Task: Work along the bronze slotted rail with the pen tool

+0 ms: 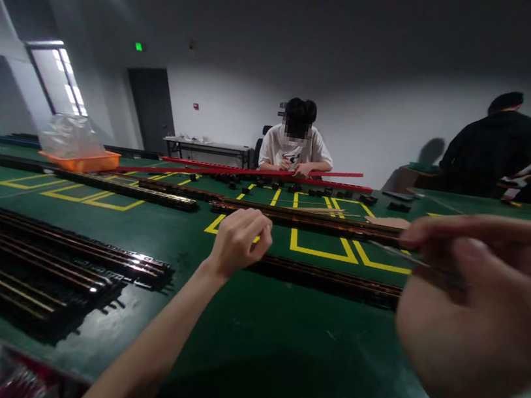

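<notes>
My left hand reaches out over the green table, fingers curled into a loose fist just above a long dark rail that lies across the table. What the fist holds, if anything, is hidden. My right hand is close to the camera and blurred, its fingers pinched on a thin metal tool, perhaps tweezers, whose tip points left toward the rail.
A stack of long dark rails lies at the left. More rails and yellow floor-style markings cross the middle. An orange tray stands far left. A seated person handles red strips; two people stand at the right.
</notes>
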